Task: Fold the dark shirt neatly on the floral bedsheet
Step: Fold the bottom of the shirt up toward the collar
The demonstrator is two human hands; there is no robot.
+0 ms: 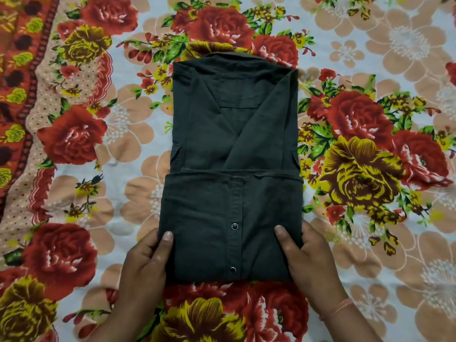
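Shirt: dark shirt [232,169] lies mid-bedsheet as a narrow rectangle, sleeves crossed over the back, lower part turned up onto it.
Bedsheet: floral bedsheet [370,58] under everything, red border along its left edge.
Left hand: left hand [145,262] pinches the fold's near-left corner, thumb on top, fingers tucked under.
Right hand: right hand [306,257] pinches the near-right corner likewise.
Snaps: two snap buttons [234,226] on the placket between the thumbs.
Wrist: thread band [341,307] on the right wrist.
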